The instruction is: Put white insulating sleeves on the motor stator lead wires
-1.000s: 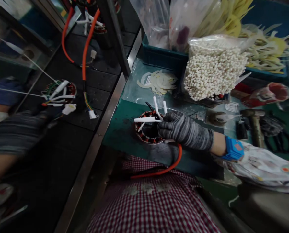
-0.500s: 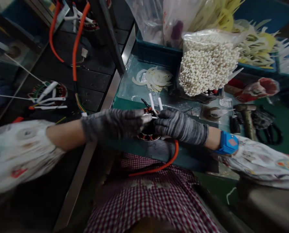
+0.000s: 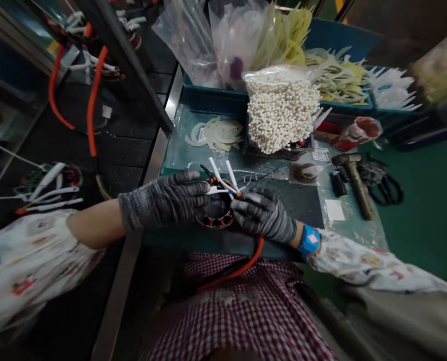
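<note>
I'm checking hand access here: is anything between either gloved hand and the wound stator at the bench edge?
Nothing visible does. The left hand pinches a white sleeve above the stator, and the right hand grips its right side. The hammer and scissors lie apart, further right.

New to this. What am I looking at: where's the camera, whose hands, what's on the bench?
There is no machine here. One camera sits on a person's head and looks down at their own two gloved hands, so the checked cloth at the bottom is their lap. The left hand pinches one of the white tubes that stick up from a round copper-wound ring. The right hand, with a blue watch at its wrist, grips that ring at the bench edge. An orange cable runs from the ring towards the lap. On the green bench lie a bag of small white pieces, pale curved slips, a hammer and black scissors. To the left, on a dark surface, lies another wound ring.
</note>
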`<state>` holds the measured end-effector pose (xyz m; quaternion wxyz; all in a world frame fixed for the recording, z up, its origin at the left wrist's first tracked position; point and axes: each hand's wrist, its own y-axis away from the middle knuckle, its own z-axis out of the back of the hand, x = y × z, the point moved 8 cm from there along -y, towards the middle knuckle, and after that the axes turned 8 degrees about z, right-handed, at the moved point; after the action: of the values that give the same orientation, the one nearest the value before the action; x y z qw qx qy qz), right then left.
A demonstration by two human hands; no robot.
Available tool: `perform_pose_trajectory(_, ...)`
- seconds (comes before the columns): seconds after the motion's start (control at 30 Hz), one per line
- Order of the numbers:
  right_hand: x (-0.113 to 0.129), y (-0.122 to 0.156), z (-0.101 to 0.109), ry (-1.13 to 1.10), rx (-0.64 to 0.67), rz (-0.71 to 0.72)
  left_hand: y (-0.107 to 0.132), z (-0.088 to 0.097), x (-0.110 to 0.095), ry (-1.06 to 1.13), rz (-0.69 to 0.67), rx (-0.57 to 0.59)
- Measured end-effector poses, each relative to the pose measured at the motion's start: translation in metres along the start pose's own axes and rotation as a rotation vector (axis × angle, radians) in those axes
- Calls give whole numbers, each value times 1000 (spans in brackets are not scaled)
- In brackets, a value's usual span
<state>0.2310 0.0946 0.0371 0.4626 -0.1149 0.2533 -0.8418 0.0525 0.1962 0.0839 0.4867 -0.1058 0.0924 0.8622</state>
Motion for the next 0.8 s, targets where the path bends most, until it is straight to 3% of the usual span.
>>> perform_pose_trajectory(0.07,10,15,5,79,-116,-251,2,-1,-17,19,-151,35)
perform_pose_trajectory(0.1,15,24,5,99,-147,-401,0,0,-21,21,-164,15)
perform_pose_trajectory(0.17,25,42,1,119,-157,-653,-12,5,-25,20,-85,-70)
perform_pose_trajectory(0.23,35,53,0,122,-127,-765,-29,7,-30,19,0,-113)
perform_pose_trajectory(0.37,28,53,32,178,-106,-702,-65,-4,-44,15,-13,-27)
perform_pose_trajectory(0.43,6,51,55,290,-85,-660,-79,-8,-41,76,-7,3)
perform_pose_trajectory(0.53,-34,49,73,445,-101,-598,-92,-17,-24,289,60,54)
perform_pose_trajectory(0.63,-51,52,66,483,-167,-524,-96,-26,-13,483,108,94)
perform_pose_trajectory(0.7,-44,53,54,404,-199,-494,-95,-29,-9,562,148,93)
perform_pose_trajectory(0.8,-19,53,32,206,-131,-530,-95,-34,-9,586,181,119)
